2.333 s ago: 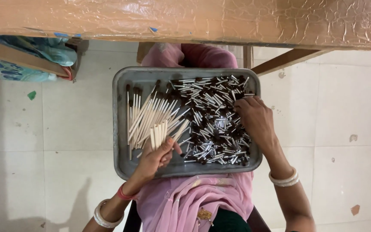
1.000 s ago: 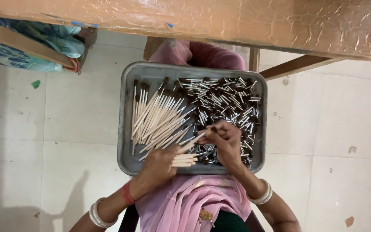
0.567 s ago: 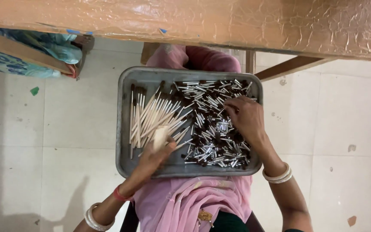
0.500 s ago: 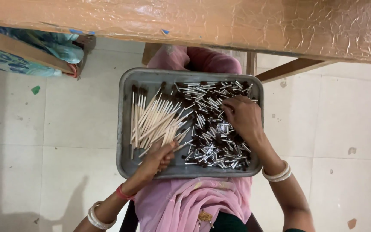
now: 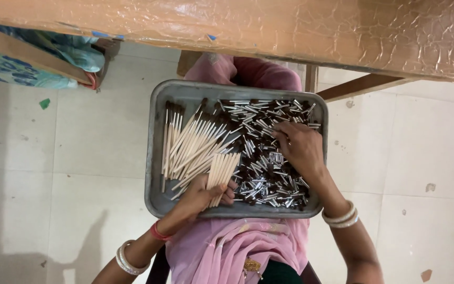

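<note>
**Right hand back over the metal pieces, left hand keeps its bundle**

Since a second ago, the right hand [image 5: 301, 150] has drawn away from the left hand [image 5: 202, 195] and gone out over the heap of small silver pieces [image 5: 266, 152] in the right half of the grey metal tray [image 5: 156, 158]. It lies palm down on the heap, fingers bent onto the pieces near the tray's far right corner; whether it has pinched one between the fingertips cannot be told, as the back of the hand covers them.

The left hand is closed around a small bundle of pale wooden sticks [image 5: 222, 171] at the tray's near edge, the sticks fanning upward out of the fist. Just beyond them, a loose pile of longer sticks with dark tips [image 5: 190, 142] lies slantwise across the tray's left half, touching the silver heap along its middle.

The tray rests on the person's lap, over pink cloth [image 5: 237, 247]. White bangles [image 5: 341, 217] circle the right wrist. A brown tabletop [image 5: 269, 26] crosses the upper part of the view, above a pale tiled floor [image 5: 69, 147].
</note>
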